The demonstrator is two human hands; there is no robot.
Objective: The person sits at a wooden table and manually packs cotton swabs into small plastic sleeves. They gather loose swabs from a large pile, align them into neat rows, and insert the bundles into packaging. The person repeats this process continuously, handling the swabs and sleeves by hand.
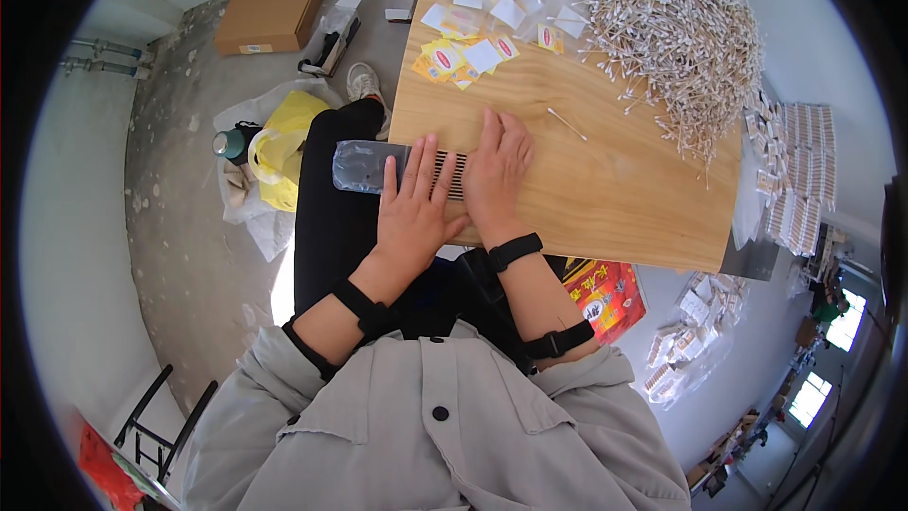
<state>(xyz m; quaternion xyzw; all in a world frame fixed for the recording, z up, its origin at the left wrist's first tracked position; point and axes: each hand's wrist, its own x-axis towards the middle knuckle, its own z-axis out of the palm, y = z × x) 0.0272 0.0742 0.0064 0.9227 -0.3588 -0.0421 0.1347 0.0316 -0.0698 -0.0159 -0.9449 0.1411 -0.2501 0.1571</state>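
**Hands flat on a clear packet at the board's edge**

Plywood forms the work surface: a pale wooden board [605, 199] resting across the person's lap, grain showing, its near edge bending with the lens. Below it lies a rough grey concrete floor [180, 180] with a brown cardboard box [272, 11], a yellow plastic bag [284, 147] and a green-lidded jar [228, 142]. A large heap of cotton swabs [676, 28] covers the board's far right corner, and one loose swab [566, 123] lies apart from it. Small yellow and white labels [473, 38] are scattered at the far edge.

A clear plastic packet [364, 166] lies at the board's left edge, partly hanging past it; a row of swabs inside shows as dark stripes between the hands.

The left hand [413, 213] lies open and flat on the packet, fingers spread. The right hand [494, 175] rests beside it, also open, palm down over the packet's right end. Neither hand grips anything.
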